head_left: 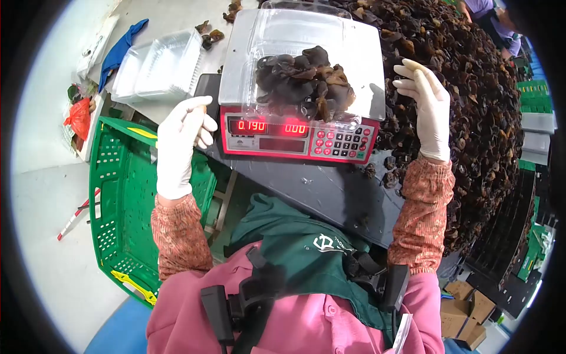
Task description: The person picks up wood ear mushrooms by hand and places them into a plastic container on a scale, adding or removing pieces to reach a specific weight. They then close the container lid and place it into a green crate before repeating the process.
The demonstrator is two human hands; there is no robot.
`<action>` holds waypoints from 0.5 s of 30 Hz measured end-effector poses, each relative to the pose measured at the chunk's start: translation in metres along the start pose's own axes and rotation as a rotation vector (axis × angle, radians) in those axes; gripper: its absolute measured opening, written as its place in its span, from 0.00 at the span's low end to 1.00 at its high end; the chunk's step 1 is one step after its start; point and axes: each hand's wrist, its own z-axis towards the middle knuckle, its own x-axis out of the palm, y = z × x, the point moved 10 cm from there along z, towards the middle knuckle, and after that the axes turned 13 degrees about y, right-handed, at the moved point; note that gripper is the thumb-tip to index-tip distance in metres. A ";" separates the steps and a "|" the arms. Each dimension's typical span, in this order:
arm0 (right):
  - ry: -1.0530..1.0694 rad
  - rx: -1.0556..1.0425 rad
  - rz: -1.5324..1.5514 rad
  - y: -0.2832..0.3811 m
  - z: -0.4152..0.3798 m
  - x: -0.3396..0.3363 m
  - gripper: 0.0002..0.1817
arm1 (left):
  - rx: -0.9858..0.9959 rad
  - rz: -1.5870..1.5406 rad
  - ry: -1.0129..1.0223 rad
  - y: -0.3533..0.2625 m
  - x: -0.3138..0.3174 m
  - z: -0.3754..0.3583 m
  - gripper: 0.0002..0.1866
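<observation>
A clear plastic clamshell box (253,71) lies with its lid up on the pan of a red-framed digital scale (265,144). Dark wet wood ear mushrooms (306,82) are heaped in the box. Red digits on the display read 0.190 and 0.00. My left hand (184,138), in a white glove, is held left of the scale, fingers loosely bent and apart, with nothing seen in them. To the right of the scale my gloved right hand (425,106) is raised beside the mushroom pile, its fingers apart and holding nothing.
A large pile of wood ear mushrooms (460,135) covers the table's right side. Nested clear boxes (159,65) and a blue cloth (121,50) lie at the upper left. A green crate (127,206) stands below on the left. At the upper right, another person (492,20) is partly visible.
</observation>
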 end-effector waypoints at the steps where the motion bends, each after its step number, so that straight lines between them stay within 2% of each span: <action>1: 0.048 0.013 -0.043 0.005 0.000 0.008 0.20 | -0.011 -0.003 0.010 0.003 0.003 0.000 0.17; 2: 0.032 0.054 -0.080 0.011 -0.001 0.013 0.18 | -0.015 -0.004 0.022 0.002 0.006 0.001 0.17; 4: 0.063 0.005 -0.035 0.011 0.002 0.024 0.16 | -0.017 0.023 0.041 -0.002 0.011 0.002 0.17; 5: 0.071 -0.025 -0.145 0.019 0.002 0.030 0.14 | -0.013 0.029 0.038 -0.003 0.011 0.002 0.17; 6: 0.045 -0.036 -0.032 0.018 0.003 0.035 0.13 | -0.011 0.033 0.035 -0.003 0.012 0.001 0.17; 8: 0.097 -0.030 -0.110 0.018 0.002 0.050 0.09 | -0.043 0.040 0.030 -0.002 0.013 0.002 0.17; 10: 0.110 -0.221 -0.290 0.049 -0.002 0.069 0.11 | -0.020 0.059 0.037 -0.003 0.013 0.003 0.18; 12: 0.107 -0.325 -0.394 0.064 0.000 0.091 0.06 | 0.004 0.073 0.029 -0.007 0.014 0.004 0.18; 14: 0.028 -0.634 -0.585 0.093 -0.006 0.111 0.03 | 0.036 0.095 -0.004 -0.013 0.012 0.004 0.18; 15: 0.040 -0.669 -0.664 0.094 -0.004 0.120 0.02 | 0.058 0.111 -0.031 -0.019 0.013 0.003 0.18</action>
